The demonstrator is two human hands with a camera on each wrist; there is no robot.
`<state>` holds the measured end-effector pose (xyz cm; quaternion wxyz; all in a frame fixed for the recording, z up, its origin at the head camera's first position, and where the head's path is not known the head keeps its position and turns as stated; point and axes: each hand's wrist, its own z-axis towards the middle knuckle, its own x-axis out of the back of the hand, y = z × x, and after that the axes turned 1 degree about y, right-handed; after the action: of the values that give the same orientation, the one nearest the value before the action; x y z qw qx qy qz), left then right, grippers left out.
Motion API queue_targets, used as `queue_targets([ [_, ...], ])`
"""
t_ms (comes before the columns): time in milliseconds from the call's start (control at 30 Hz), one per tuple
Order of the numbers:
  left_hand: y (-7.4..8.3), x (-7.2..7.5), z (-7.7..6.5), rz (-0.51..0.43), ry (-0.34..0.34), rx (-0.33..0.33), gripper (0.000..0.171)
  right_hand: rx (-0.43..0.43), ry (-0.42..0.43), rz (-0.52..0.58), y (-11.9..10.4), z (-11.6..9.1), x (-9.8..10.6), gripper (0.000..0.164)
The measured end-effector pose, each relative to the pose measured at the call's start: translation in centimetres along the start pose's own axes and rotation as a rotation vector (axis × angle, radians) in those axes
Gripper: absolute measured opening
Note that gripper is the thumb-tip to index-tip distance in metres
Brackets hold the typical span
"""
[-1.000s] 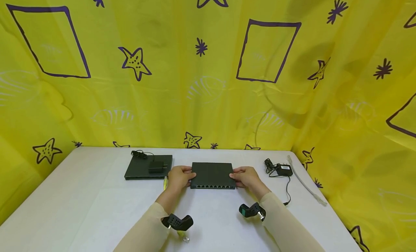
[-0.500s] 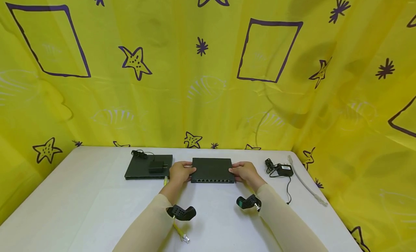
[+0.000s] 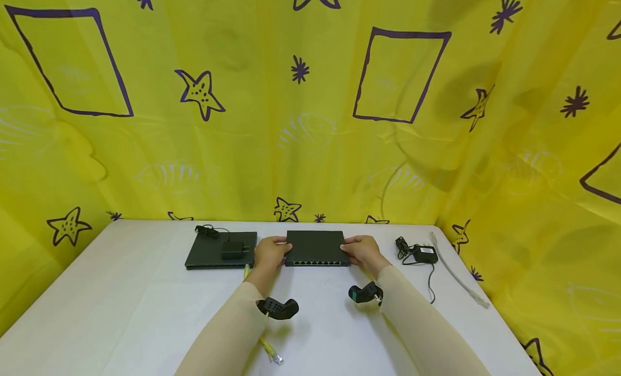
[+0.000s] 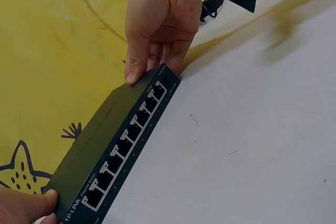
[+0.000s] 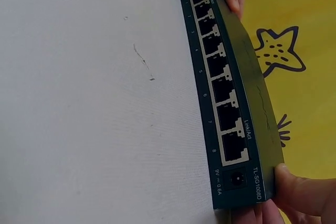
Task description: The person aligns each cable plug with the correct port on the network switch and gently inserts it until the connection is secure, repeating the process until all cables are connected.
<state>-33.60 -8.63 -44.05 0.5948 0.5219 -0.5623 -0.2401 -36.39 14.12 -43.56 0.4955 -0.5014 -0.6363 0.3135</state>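
Between both hands is a dark Ethernet switch (image 3: 315, 248), its row of ports facing me. My left hand (image 3: 269, 254) grips its left end, thumb on top and fingers beneath. At the opposite end my right hand (image 3: 364, 252) holds it the same way. In the left wrist view the switch (image 4: 121, 142) shows its port row and a TP-LINK label. The right wrist view shows the power socket of the switch (image 5: 237, 178) beside port 8, near my right thumb. Whether its underside touches the table cannot be told.
Left of the switch lies another flat black device (image 3: 206, 253) with a power adapter (image 3: 233, 250) on it. A yellow network cable (image 3: 268, 348) runs under my left arm. To the right are another adapter (image 3: 425, 253) and a grey cable (image 3: 456, 271). A yellow curtain (image 3: 310, 166) hangs behind the table.
Both hands have moved the switch away from me, toward the back of the table. Their hold on its ends is the same. The other things have stayed put.
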Motion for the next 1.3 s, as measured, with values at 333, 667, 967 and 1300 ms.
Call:
queue_targets([
  [333, 0.7, -0.4, 0.4, -0.013, 0.008, 0.039, 0.031, -0.015, 0.052, -0.006, -0.3, 0.7, -0.1, 0.033],
  [667, 0.4, -0.5, 0.3, -0.061, -0.013, 0.055, 0.033, 0.019, 0.034, -0.003, 0.5, 0.4, 0.1, 0.036],
  [967, 0.2, -0.6, 0.4, -0.051, -0.001, 0.060, 0.034, 0.060, -0.092, -0.074, 0.6, -0.5, 1.6, 0.036],
  [1300, 0.0, -0.2, 0.4, -0.074, -0.009, 0.062, 0.034, 0.164, -0.196, -0.217, 0.9, -2.8, 5.2, 0.035],
])
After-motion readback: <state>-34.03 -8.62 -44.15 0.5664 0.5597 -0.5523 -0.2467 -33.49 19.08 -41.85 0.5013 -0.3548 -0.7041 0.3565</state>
